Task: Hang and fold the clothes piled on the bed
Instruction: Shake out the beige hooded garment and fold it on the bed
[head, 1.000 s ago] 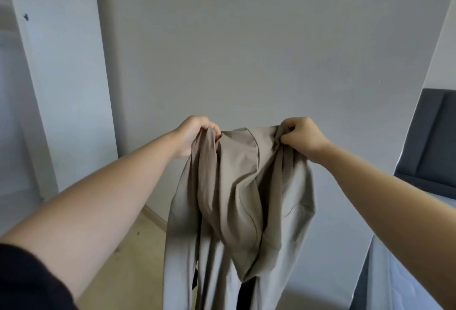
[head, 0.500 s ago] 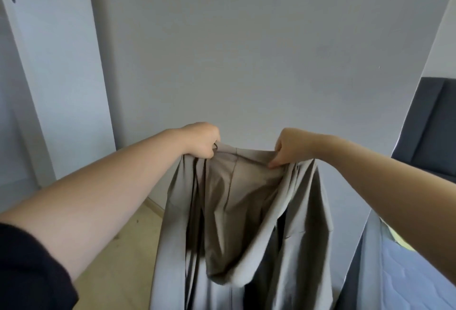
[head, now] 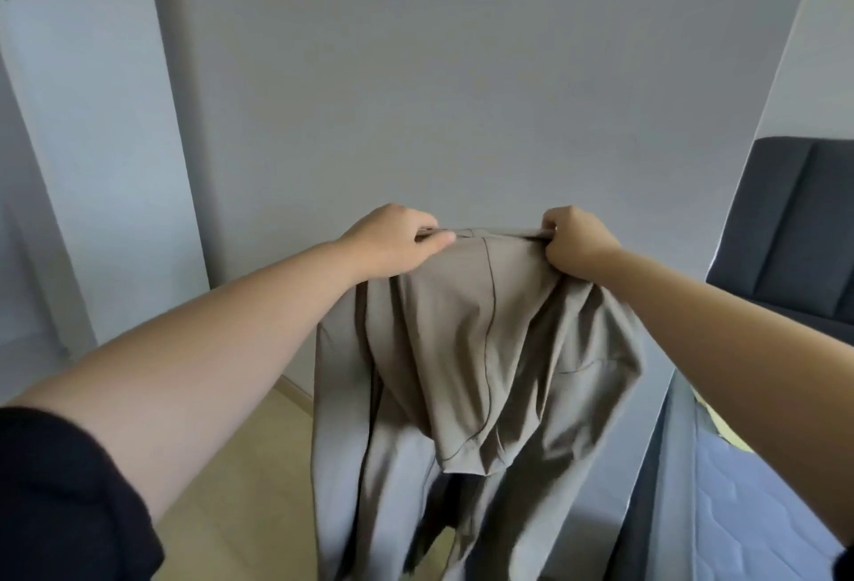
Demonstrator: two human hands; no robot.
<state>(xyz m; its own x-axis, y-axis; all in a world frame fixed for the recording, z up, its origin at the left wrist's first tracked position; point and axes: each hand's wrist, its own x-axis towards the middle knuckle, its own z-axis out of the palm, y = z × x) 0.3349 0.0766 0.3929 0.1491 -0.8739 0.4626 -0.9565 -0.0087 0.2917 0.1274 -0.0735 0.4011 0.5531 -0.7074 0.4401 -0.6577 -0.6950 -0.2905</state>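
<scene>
left hand (head: pixel 393 240) and right hand (head: pixel 575 238) each pinch the trousers (head: pixel 466 349) waistband, stretched level between them; legs hang straight down, probably clear of the bed (head: pixel 739 511).

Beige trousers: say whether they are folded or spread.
Unfolded: the trousers hang crumpled from the waistband, gripped by the left hand and right hand.
</scene>
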